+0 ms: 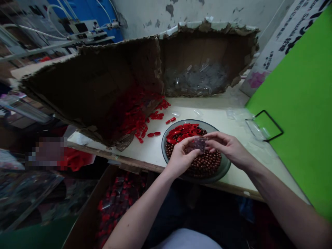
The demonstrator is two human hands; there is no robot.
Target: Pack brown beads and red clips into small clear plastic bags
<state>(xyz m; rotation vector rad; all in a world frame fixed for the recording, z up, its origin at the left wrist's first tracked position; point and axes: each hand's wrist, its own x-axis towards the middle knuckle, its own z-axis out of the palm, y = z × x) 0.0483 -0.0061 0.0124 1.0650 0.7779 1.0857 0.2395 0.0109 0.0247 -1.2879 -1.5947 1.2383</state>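
My left hand [181, 157] and my right hand [225, 147] meet above a round grey dish [225, 168], their fingertips pinching a small clear plastic bag [200, 143] with dark beads inside. The dish holds a heap of glossy brown beads [204, 164], with flat red plastic pieces [181, 132] lying on top at the far side. More of these red pieces [140, 121] lie scattered on the cream table top [220, 107] beyond the dish, partly in the shadow of a torn cardboard box.
The torn cardboard box [90, 86] stands on the table, and its right section holds clear plastic bags [194, 79]. Below the table's near edge, an open carton [114, 204] holds bagged red pieces. A green board [298, 103] and a black wire frame [264, 126] stand right.
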